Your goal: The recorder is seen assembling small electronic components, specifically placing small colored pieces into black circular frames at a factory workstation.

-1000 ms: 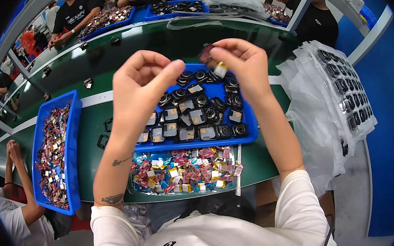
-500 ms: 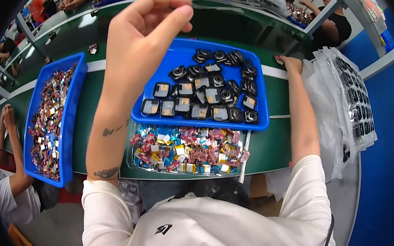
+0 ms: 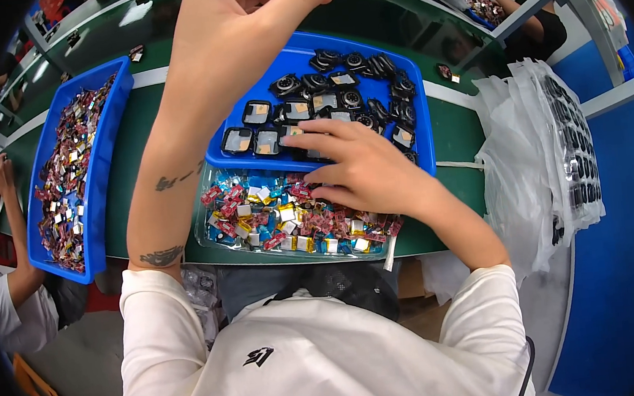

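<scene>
Raised at the top of the head view is my left hand [image 3: 229, 42], fingers curled toward the thumb and partly cut off by the upper edge; anything pinched there is hidden. My right hand [image 3: 364, 167] reaches in from the right with fingers spread, holding nothing. It hovers over the front edge of a blue tray [image 3: 422, 111] of black watch cases [image 3: 257, 113], partly covering them. Its lower fingers are above a clear plastic tray [image 3: 202, 228] of small red circuit boards with silver and yellow battery cells [image 3: 286, 212]. A small circuit part [image 3: 445, 72] lies on the bench at right.
A long blue bin [image 3: 95, 212] of similar parts stands at left. White plastic sheeting [image 3: 509, 172] and stacked trays of black pieces [image 3: 573, 150] hang at the right edge. Co-workers' hands [image 3: 2, 179] and a person [image 3: 533, 28] are around the green bench [image 3: 151, 141].
My right hand has let go of the small part at the right of the bench and come back left over the trays. My left hand sits higher in view.
</scene>
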Tool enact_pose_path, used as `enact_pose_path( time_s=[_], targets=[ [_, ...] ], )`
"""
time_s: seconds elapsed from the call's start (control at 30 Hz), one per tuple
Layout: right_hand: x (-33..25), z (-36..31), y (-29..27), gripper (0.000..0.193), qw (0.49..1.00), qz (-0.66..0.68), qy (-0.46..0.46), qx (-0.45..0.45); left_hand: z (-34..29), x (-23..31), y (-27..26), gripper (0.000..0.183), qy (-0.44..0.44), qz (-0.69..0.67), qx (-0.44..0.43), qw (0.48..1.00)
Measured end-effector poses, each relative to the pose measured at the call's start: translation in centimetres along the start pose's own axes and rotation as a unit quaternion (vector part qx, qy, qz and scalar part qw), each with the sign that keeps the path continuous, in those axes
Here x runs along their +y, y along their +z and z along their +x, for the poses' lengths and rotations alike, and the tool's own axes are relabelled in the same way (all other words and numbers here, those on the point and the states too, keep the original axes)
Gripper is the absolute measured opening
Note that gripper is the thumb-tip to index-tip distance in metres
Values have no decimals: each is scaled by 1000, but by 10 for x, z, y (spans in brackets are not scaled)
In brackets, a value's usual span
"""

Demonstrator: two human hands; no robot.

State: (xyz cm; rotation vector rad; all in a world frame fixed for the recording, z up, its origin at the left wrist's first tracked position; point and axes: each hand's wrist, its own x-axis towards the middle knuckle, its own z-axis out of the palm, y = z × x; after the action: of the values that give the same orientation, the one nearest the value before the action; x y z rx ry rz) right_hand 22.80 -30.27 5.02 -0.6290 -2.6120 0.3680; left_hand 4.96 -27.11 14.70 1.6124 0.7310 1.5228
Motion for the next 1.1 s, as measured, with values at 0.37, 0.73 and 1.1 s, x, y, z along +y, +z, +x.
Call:
enact_pose_path(
  time_s=[0.37, 0.73, 1.1],
  targets=[
    [0, 6, -28, 16, 981, 103, 67, 147, 1, -11, -10, 15, 33, 192, -180, 964],
    [12, 23, -71, 12, 928, 211, 81, 295, -4, -10, 2, 22, 7, 196, -178, 964],
    [23, 19, -73, 18, 818, 429, 185, 337, 0, -27, 8, 18, 130, 192, -179, 956]
  ],
)
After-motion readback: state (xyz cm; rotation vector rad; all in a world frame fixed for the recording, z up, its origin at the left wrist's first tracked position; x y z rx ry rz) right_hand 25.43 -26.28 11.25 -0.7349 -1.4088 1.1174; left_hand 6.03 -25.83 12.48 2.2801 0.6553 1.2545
